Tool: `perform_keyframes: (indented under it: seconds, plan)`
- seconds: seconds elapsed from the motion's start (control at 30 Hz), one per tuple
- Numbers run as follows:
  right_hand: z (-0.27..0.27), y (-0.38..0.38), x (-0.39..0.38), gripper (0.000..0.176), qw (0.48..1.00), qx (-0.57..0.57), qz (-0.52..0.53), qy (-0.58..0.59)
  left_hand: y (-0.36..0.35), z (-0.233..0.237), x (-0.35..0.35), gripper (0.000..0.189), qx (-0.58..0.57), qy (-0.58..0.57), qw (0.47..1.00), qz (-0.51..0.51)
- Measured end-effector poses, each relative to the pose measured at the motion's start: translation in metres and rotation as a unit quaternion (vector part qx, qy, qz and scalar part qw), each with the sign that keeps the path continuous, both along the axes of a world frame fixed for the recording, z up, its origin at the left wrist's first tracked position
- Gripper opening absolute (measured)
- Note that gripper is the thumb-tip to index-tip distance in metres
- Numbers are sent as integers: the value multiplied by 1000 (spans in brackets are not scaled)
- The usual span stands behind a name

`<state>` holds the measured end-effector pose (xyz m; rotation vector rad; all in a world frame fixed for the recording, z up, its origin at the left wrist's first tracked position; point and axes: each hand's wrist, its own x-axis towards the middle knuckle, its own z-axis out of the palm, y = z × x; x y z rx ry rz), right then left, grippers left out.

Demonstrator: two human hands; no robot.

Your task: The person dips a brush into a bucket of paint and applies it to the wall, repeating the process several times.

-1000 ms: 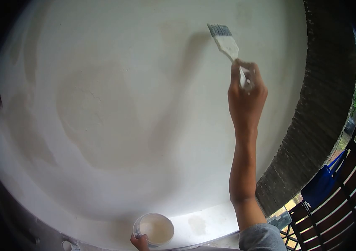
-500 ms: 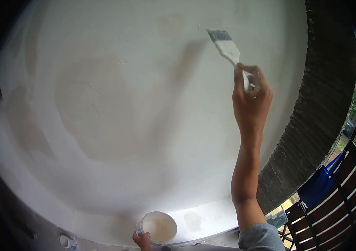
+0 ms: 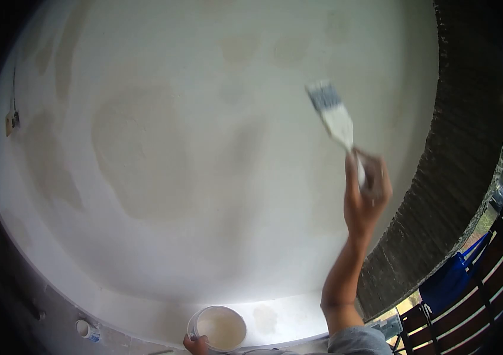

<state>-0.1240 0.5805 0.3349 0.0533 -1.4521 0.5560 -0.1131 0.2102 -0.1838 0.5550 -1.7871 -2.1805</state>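
My right hand (image 3: 368, 186) is closed around the handle of a paintbrush (image 3: 337, 118), its grey bristles pointing up and to the left in front of the pale wall (image 3: 287, 177). The brush and fingers are slightly blurred by motion. Low in the view, my left hand (image 3: 196, 344) grips the left side of a round plastic tub (image 3: 241, 331). Cream-coloured liquid (image 3: 219, 330) lies inside the tub. Damp-looking darker patches mark the wall, one large one left of the middle.
A rough dark edge (image 3: 423, 195) borders the wall on the right. Beyond it are a slatted gate (image 3: 488, 296) and a blue bag (image 3: 445, 283). An electrical fitting (image 3: 12, 121) hangs at the far left. A white pipe end (image 3: 86, 330) shows at the lower left.
My right hand and the paintbrush have come down and slightly right, the bristles farther below the top of the wall. My left hand still holds the tub. The view has shifted slightly.
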Motion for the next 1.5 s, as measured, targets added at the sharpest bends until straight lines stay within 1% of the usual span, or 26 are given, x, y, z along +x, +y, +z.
perform_keyframes:
  seconds: [0.03,0.07,0.13,0.17,0.2,0.27,0.3,0.33,0.37,0.43,0.47,0.57,0.63,0.7,0.83,0.87,0.97,1.07,1.1,1.13,1.17,1.23,1.3,1.33,1.43,1.5]
  plan:
    - [-17,5,13,15,1000,-9,13,-13,3,14,7,14,9,12,1000,10]
    - [-36,12,29,16,994,-57,66,-65,8,20,11,13,18,24,999,22]
    - [-75,28,57,18,964,-129,174,-155,3,7,15,16,-67,47,997,9]
    - [-96,35,66,19,943,-154,226,-192,-3,0,20,18,-112,54,992,4]
    - [-113,38,74,18,920,-165,266,-236,-4,1,25,23,-101,47,994,9]
    - [-141,45,87,18,864,-181,317,-347,2,23,26,36,-81,33,996,21]
    - [-154,46,91,18,830,-186,327,-412,12,48,32,36,-89,30,995,31]
    - [-166,48,92,17,825,-112,330,-446,25,82,41,36,-97,30,994,40]
    - [-177,51,91,17,817,-36,330,-471,34,100,43,36,-106,35,993,48]
    - [-203,51,94,16,737,-79,352,-571,36,96,46,36,-131,51,989,49]
    - [-216,53,96,17,705,-54,346,-617,36,97,53,36,-151,40,987,48]
    - [-251,44,97,19,630,-56,440,-637,36,102,70,37,-221,14,974,46]
    - [-251,25,99,21,615,4,455,-644,31,108,85,38,-251,-7,967,53]
    - [-259,10,98,24,578,40,462,-671,30,115,94,40,-253,-26,965,57]
    - [-283,-28,101,28,555,96,437,-701,29,115,106,51,-152,32,984,87]
    - [-290,-38,104,28,551,112,435,-703,24,109,109,52,-144,40,985,83]
    - [-298,-73,113,29,569,165,409,-694,21,102,121,46,-122,38,982,138]
    - [-321,-119,113,28,539,216,401,-709,11,119,146,30,-198,15,978,61]
    - [-327,-139,115,28,530,227,393,-716,5,112,152,40,-200,51,976,64]
    - [-327,-160,116,28,506,224,380,-741,5,126,158,38,-172,79,980,57]
    - [-346,-179,118,29,512,247,381,-729,3,141,169,36,-142,107,983,46]
    - [-418,-213,117,30,526,286,376,-707,-18,140,183,35,-187,107,975,52]
    - [-505,-255,121,29,602,328,360,-632,-36,118,199,34,-208,102,971,60]
    - [-526,-271,122,29,636,350,351,-591,-46,101,206,34,-208,99,971,68]
    - [-521,-299,129,34,552,367,388,-641,-63,117,223,31,-190,59,976,85]
    - [-509,-309,142,31,604,367,370,-603,-81,121,232,31,-214,39,973,71]
